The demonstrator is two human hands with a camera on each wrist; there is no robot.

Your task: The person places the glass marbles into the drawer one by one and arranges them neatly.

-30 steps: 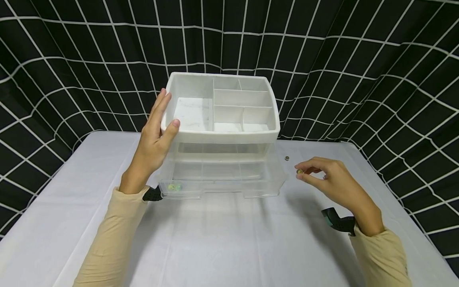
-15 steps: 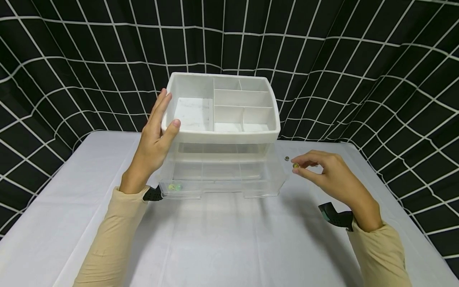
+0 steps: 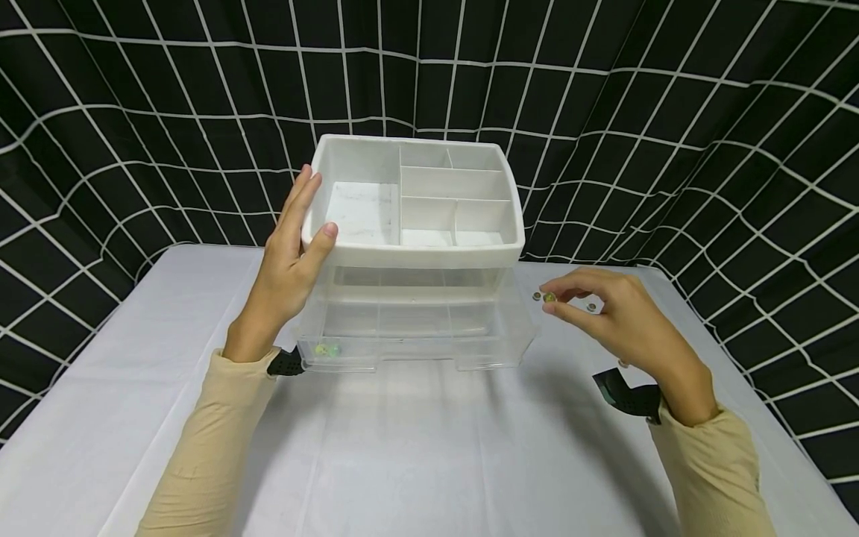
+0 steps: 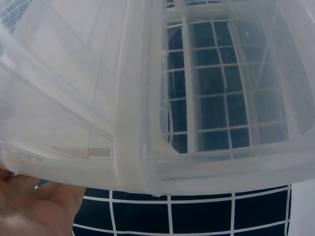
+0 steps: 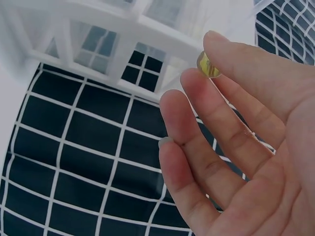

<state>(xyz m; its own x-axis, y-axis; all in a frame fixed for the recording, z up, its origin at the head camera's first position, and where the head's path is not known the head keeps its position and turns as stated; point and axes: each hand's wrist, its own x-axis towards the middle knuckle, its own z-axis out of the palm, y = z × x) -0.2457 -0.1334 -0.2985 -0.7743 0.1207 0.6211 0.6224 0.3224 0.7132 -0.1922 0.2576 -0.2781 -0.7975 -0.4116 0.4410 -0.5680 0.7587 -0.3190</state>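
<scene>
A white storage organizer (image 3: 412, 257) with a divided top tray and clear drawers stands in the middle of the table. My left hand (image 3: 278, 272) lies against its left side, fingers straight, the thumb over the front corner of the rim. In the pulled-out lower clear drawer (image 3: 416, 349), yellow and green marbles (image 3: 326, 350) sit at the front left. To the right of the organizer, my right hand (image 3: 614, 317) pinches a clear marble (image 5: 208, 65) with a yellow swirl between thumb and index finger. The other fingers are loosely bent.
Small round marble-like pieces lie on the white table (image 3: 403, 462): one dark piece (image 3: 537, 296) beside the organizer, another piece (image 3: 591, 306) behind the right hand. A black curtain (image 3: 429, 67) with a white grid surrounds the table's back and sides.
My right hand has moved slightly away from me and to the left with the marble, uncovering a small piece on the table behind it. The left hand and organizer stay put.
</scene>
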